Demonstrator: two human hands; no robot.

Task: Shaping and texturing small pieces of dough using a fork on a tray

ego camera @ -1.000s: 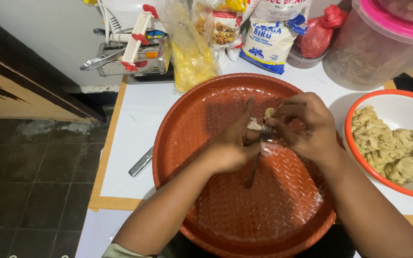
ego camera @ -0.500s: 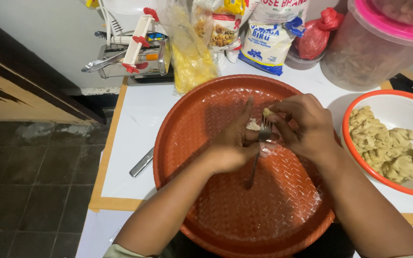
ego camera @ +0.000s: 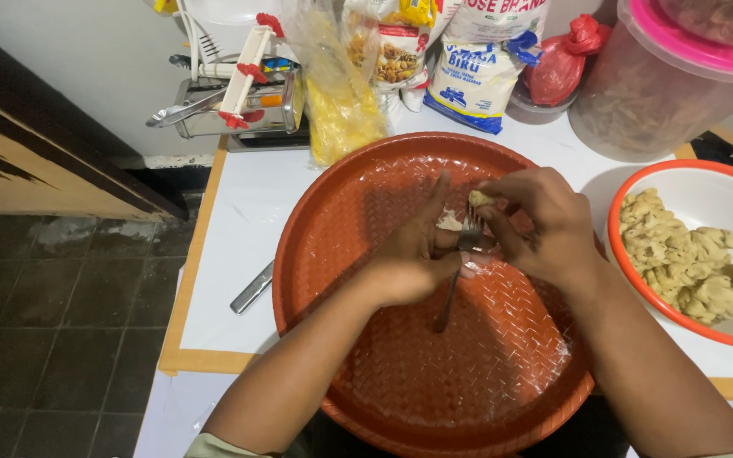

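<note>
White tabletop (ego camera: 239,220) with a tan border fills the middle of the frame, dark floor tiles running down the left side. At the centre we see a large round red tray (ego camera: 400,373) with a woven pattern, dusted here and there with flour. Over its upper middle our left hand (ego camera: 413,254) closes around a metal fork (ego camera: 456,271), tines pointing up the frame, handle trailing down toward the tray's centre. Our right hand (ego camera: 545,225) has its fingertips pinched together on a small piece of pale dough (ego camera: 478,198), held just above the fork's tines. At the right edge sits a white bowl with an orange rim (ego camera: 629,280), piled with shaped dough pieces (ego camera: 689,254). Just left of the tray, a metal handle (ego camera: 252,288) lies on the table. Along the top we see a metal pasta machine (ego camera: 231,102) at upper left, a clear bag of yellow snacks (ego camera: 341,102), a blue and white flour bag (ego camera: 477,76), a red plastic bag (ego camera: 557,64) and a tub with a pink lid (ego camera: 663,76) at upper right.
</note>
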